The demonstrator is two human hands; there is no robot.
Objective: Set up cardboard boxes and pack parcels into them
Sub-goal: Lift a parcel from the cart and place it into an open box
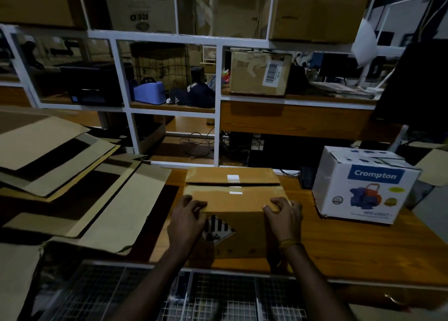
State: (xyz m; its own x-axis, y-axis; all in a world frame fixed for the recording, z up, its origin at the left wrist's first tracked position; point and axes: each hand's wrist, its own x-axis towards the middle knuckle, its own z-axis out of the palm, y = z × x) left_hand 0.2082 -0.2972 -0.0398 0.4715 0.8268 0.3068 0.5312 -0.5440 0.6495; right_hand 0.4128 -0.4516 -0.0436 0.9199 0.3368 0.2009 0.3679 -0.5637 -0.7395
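A brown cardboard box (pixel 234 200) stands on the wooden table (pixel 351 252) right in front of me, its top flaps folded down with a narrow gap between them and bits of white tape on top. A striped diamond label shows on its near face. My left hand (pixel 188 220) grips the box's near left top corner, fingers curled over the edge. My right hand (pixel 284 215) grips the near right top corner the same way, with a yellow band on the wrist.
A white Crompton box (pixel 363 187) stands on the table to the right. Several flattened cardboard sheets (pixel 72 175) pile up on the left. A white shelf frame (pixel 218 102) with boxes rises behind. A wire-mesh rack (pixel 194 296) lies below the table's front edge.
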